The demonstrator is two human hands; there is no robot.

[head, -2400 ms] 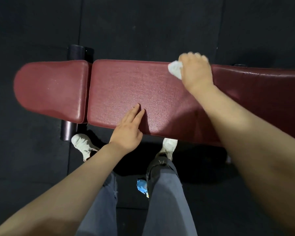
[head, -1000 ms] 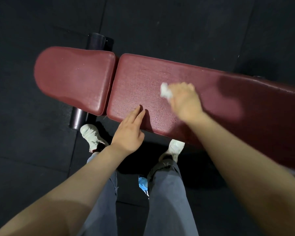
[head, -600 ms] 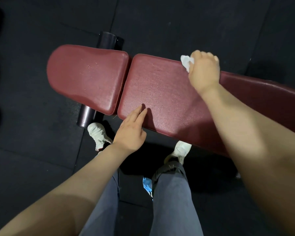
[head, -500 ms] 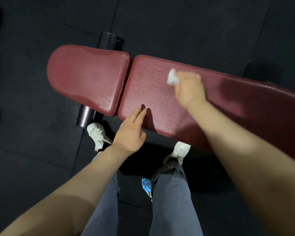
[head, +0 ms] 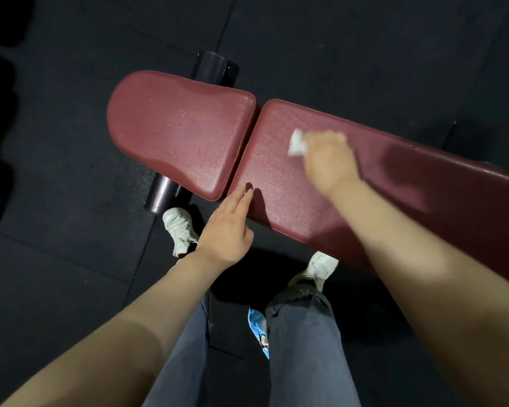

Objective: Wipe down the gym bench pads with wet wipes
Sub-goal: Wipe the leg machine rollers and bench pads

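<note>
**Maroon vinyl under both my hands**

Maroon, pebbled vinyl covers the bench (head: 276, 183), which runs across in front of me in two pads; the long pad (head: 409, 186) lies under both my hands, and the short rounded seat pad (head: 177, 133) sits beyond my left fingertips, parted from the long one by a narrow seam. My right hand (head: 329, 163) is blurred, knuckles up, on top of the long pad; its fingers are curled round a crumpled white wet wipe (head: 297, 143), which sticks out from the fingertips on the side toward the seam and lies against the vinyl. My left hand (head: 227, 230) is flat, fingers straight and together, resting on the near edge of the long pad just beside the seam, gripping nothing; the two hands are apart, the right one farther from me. A dark foam roller (head: 165, 195) pokes out from under the seat pad, to the left of my left hand, and its other end shows past the far edge. Below my arms are my grey trousers (head: 306, 348) and pale shoes (head: 178, 227) on the black rubber floor (head: 56, 259); a small blue packet (head: 259, 327) shows between my legs, its print too small to read.
</note>
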